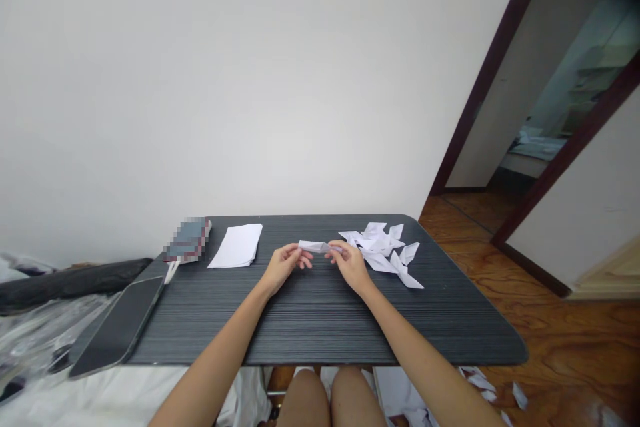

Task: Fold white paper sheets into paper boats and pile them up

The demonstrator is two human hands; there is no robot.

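Observation:
A narrow piece of folded white paper (314, 247) is held just above the dark table, stretched between both hands. My left hand (287, 265) pinches its left end between thumb and fingers. At the other end, my right hand (349, 262) grips the paper the same way, with thumb and fingertips closed on it. Close beyond my right hand lies a loose pile of folded white paper pieces (381, 250) with pointed ends. To the left of my left hand rests a stack of plain white paper sheets (236, 245).
The dark wood-grained table (320, 333) stands against a white wall. A phone-like dark slab (120, 323) lies at its left edge, near a blurred-out packet (189, 239). Paper scraps (481, 381) lie on the floor at right, and a doorway opens beyond.

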